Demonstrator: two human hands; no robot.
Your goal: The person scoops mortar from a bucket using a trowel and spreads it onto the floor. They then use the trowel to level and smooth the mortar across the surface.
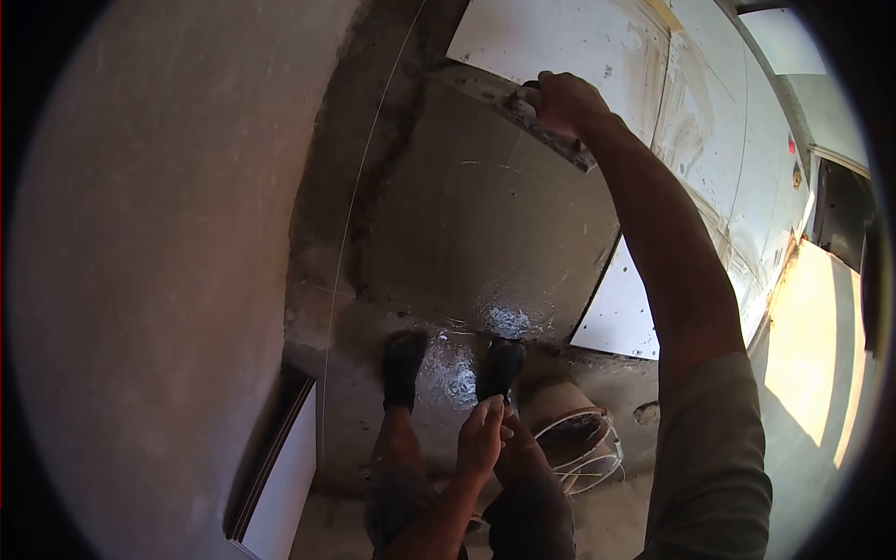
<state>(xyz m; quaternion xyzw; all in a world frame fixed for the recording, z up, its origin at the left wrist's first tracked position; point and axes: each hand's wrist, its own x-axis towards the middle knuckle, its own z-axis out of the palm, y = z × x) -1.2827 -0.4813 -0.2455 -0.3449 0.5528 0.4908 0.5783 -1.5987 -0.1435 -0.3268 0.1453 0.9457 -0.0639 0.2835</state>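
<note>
My right hand (567, 105) is closed round the handle of a long-bladed trowel (553, 140), at the far side of a wet grey mortar bed (467, 215). The blade lies along the bed's far edge, close to a white tile (541, 42). My left hand (482, 437) hangs over my leg with its fingers curled in, and nothing shows in it. A smaller white tile piece (621, 308) borders the bed on the right. Shiny water lies on the mortar near my dark-shod feet.
A tipped bucket (569, 411) with a wire handle lies right of my legs. Several tiles (280, 476) lean against the plastered left wall (177, 233). A thin string (361, 177) runs along the floor beside that wall. Laid white tiles (714, 112) extend to the right.
</note>
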